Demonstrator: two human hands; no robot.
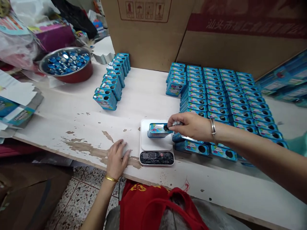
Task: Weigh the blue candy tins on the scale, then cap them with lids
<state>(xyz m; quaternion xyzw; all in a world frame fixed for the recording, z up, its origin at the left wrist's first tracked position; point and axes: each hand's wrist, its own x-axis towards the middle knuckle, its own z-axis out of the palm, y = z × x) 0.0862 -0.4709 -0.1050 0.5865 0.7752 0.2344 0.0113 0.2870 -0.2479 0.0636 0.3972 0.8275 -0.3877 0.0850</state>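
A small blue box [157, 130] with a round hole on top stands on a white kitchen scale [156, 147], whose display is lit. My right hand [192, 126] hovers at the box's right end, fingers pinched on small wrapped candies right by the hole. My left hand [117, 158] lies flat on the worn white table [72, 127], fingers spread, just left of the scale and holding nothing.
Rows of several identical blue boxes [227, 95] fill the table to the right. A shorter line of blue boxes [112, 83] runs at the back left. A metal bowl of blue-wrapped candies [66, 62] sits far left. Cardboard cartons [192, 28] stand behind.
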